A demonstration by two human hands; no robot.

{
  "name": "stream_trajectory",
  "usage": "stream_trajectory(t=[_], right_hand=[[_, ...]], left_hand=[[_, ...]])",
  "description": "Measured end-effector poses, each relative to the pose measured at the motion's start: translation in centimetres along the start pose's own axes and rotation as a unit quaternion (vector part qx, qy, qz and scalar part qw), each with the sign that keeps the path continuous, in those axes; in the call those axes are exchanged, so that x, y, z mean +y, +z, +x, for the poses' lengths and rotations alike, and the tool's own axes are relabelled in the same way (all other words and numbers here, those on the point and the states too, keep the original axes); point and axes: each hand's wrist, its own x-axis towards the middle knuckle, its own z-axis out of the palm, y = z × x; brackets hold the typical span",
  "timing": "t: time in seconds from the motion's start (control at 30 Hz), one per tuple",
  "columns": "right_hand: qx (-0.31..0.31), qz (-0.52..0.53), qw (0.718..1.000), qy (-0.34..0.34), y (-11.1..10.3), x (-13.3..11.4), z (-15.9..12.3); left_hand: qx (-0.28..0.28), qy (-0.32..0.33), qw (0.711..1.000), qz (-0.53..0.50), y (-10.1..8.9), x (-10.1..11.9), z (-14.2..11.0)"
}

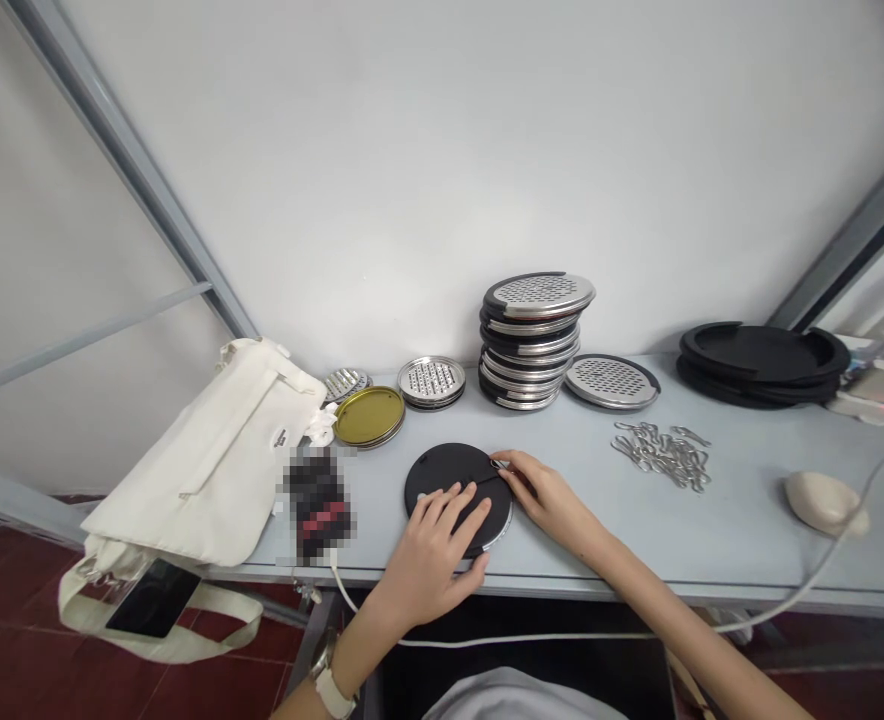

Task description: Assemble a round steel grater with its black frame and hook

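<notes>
A round black disc [442, 470] with a silvery lower rim lies on the grey table near its front edge. My left hand [438, 550] rests on it with fingers stretched out and spread, pressing its face. At the disc's upper right edge, my right hand [536, 490] pinches the end of a small metal wire hook [497, 464]; my fingers partly cover it. A loose pile of similar bent wire hooks [663, 458] lies to the right of that hand.
Behind the disc stands a tall stack of round graters [536, 345], with another grater [613, 382] beside it. Gold lids [369, 416] and smaller grater discs [431, 379] sit left. Black rings [764, 365], a pale mouse [824, 500], a white cable [779, 612] and a white bag [209, 470] flank them.
</notes>
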Motion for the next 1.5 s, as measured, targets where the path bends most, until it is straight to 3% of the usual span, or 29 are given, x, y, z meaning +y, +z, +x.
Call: stream_trajectory(t=[1.5], right_hand=[[-0.016,-0.003,1.0,0.027,-0.4,-0.8,0.0]], left_hand=[[-0.008,0.001,1.0,0.011,0.1,0.0,0.0]])
